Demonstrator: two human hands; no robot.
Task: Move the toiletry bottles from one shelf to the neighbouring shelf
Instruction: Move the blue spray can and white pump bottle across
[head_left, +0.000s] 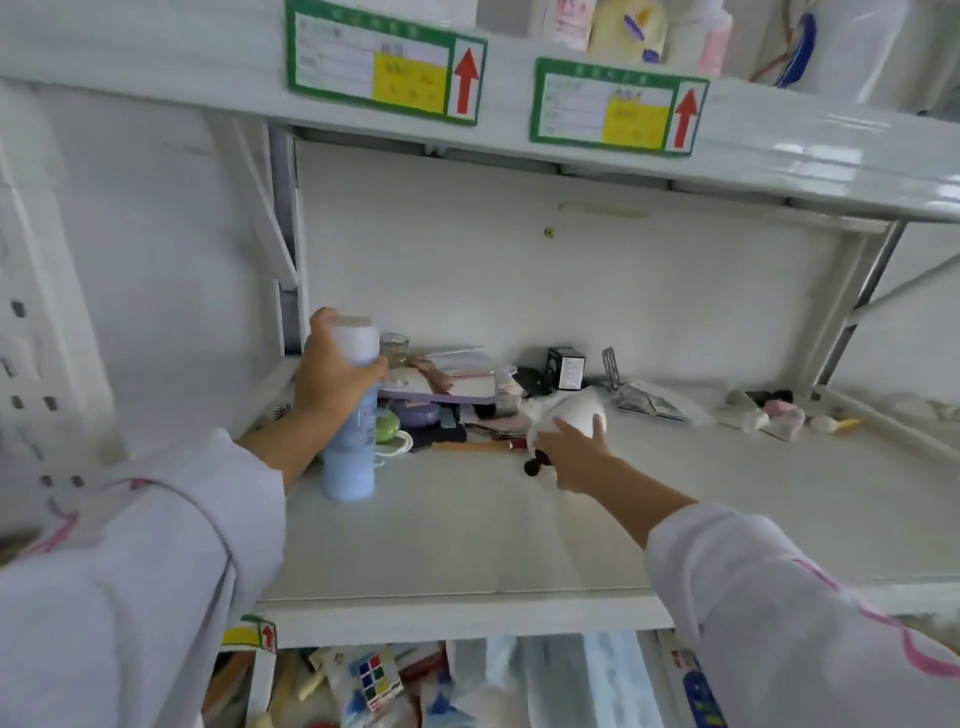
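Observation:
A tall light-blue bottle (350, 452) with a white cap stands upright on the left part of the white middle shelf (467, 535). My left hand (330, 376) is wrapped around its upper part. My right hand (571, 454) grips a white bottle (576, 413) that lies tilted over the shelf, base pointing away; a dark pump head (535, 464) shows below my fingers. More bottles, cream and pink (631, 26), stand on the shelf above.
Clutter lies along the back of the middle shelf: a purple tray (441, 397), a glass jar (395, 349), a black box (567, 368), a foil packet (652, 402), small pink-and-white items (779, 414). Green label cards (384, 62) hang on the upper shelf edge. The lower shelf holds a puzzle cube (376, 678).

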